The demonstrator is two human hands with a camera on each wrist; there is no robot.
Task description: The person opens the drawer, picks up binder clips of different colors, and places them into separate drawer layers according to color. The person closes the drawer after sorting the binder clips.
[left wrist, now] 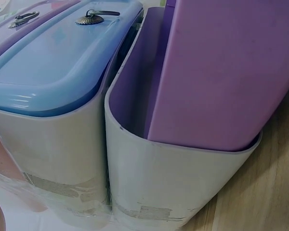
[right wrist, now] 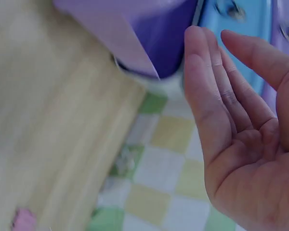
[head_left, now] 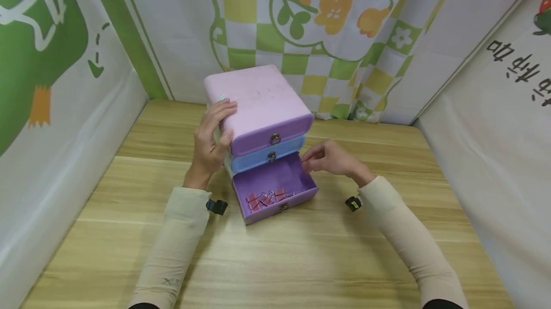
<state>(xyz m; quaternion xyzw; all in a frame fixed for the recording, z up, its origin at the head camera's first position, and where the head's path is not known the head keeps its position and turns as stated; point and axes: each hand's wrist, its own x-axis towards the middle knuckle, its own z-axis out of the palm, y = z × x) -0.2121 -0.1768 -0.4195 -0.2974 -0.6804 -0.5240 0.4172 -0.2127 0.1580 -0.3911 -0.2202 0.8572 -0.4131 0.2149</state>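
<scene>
A small drawer chest (head_left: 262, 101) with a pale pink top stands on the table. Its bottom purple drawer (head_left: 271, 175) is pulled out, with several pink binder clips (head_left: 268, 198) lying along its front. My left hand (head_left: 208, 144) rests on the chest's top left edge; its wrist view shows mostly the chest's white side and the purple drawer (left wrist: 221, 72). At the open drawer's right rim is my right hand (head_left: 333, 158). In the right wrist view, that hand (right wrist: 245, 130) has extended fingers, the thumb apart, and nothing visible between them. A red spot by its fingertips in the head view is unclear.
The blue middle drawer (head_left: 269, 152) and purple top drawer (head_left: 273, 134) are closed. A checkered curtain (head_left: 314, 67) hangs behind the chest. A small blurred pink thing (right wrist: 24, 219) shows low in the right wrist view. Wooden tabletop (head_left: 284, 261) extends in front.
</scene>
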